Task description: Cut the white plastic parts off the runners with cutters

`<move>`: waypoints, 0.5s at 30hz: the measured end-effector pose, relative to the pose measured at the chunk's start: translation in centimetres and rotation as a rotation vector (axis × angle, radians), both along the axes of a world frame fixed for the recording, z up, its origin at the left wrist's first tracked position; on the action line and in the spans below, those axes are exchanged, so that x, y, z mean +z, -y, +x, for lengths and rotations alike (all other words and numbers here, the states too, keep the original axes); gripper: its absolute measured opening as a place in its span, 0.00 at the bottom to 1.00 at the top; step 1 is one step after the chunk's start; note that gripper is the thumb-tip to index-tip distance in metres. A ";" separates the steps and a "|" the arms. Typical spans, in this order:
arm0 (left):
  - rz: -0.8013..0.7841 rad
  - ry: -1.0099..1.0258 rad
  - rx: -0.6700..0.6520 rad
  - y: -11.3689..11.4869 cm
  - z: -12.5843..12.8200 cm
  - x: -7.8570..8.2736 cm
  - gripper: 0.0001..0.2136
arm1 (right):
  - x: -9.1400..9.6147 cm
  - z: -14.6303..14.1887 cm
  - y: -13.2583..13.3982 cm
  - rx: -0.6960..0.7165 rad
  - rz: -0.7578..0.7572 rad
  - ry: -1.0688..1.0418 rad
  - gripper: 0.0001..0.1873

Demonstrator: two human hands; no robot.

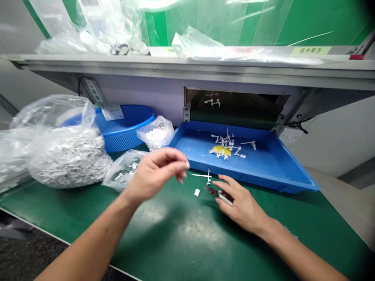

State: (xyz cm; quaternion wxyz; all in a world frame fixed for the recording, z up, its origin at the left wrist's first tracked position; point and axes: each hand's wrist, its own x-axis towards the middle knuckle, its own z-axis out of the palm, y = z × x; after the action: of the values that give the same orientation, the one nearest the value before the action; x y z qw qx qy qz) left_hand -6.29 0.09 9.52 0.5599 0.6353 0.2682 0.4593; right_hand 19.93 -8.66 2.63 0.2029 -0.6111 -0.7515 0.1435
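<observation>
The right hand (243, 207) lay low on the green worktop (199, 242), curled narrowly round a pair of side cutters (216, 194) whose dark jaws pointed left, toward a thin white plastic runner (202, 175) lying just in front of the blue tray (281, 173). A small white moulded part (197, 192) sat just beside the jaws. The left hand (156, 175) hung raised above the worktop, its thumb and fingertips pinched close; whether they held anything was hard to tell. Resting the cutting hand low kept the cutters steady for such fine work. More white runners (225, 146) lay in the tray, while bulging plastic bags of white parts (70, 156) and a blue basket (125, 128) stood towards the worktop's far left corner, beneath a grey metal shelf (187, 66).
</observation>
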 end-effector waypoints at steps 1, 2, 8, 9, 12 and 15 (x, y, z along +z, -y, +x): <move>0.135 -0.078 0.174 -1.9 -1.0 1.5 0.07 | 0.2 -0.7 -0.6 -0.001 -0.016 0.029 0.23; 0.231 -0.170 0.325 -3.9 -2.0 2.6 0.07 | 0.4 -1.5 -1.3 -0.007 -0.032 0.061 0.23; 0.172 -0.681 0.559 -15.8 -4.9 3.0 0.01 | 1.2 -5.6 -4.0 -0.032 -0.106 0.316 0.10; 0.177 -0.673 0.577 -16.7 -4.9 2.6 0.02 | 1.3 -5.9 -4.0 -0.036 -0.083 0.328 0.09; 0.221 -0.589 0.636 -17.2 -4.2 2.2 0.09 | 2.3 -5.3 -2.7 -0.007 -0.003 0.215 0.09; 0.262 -0.523 0.542 -16.1 -2.6 2.7 0.14 | 4.5 -2.2 -0.6 0.058 0.098 0.018 0.15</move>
State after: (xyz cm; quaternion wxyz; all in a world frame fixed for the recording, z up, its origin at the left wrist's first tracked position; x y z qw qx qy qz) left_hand -8.90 16.19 12.18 0.2457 0.7030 0.4988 0.4434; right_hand 17.74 -8.03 7.15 0.2215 -0.5796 -0.7769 0.1068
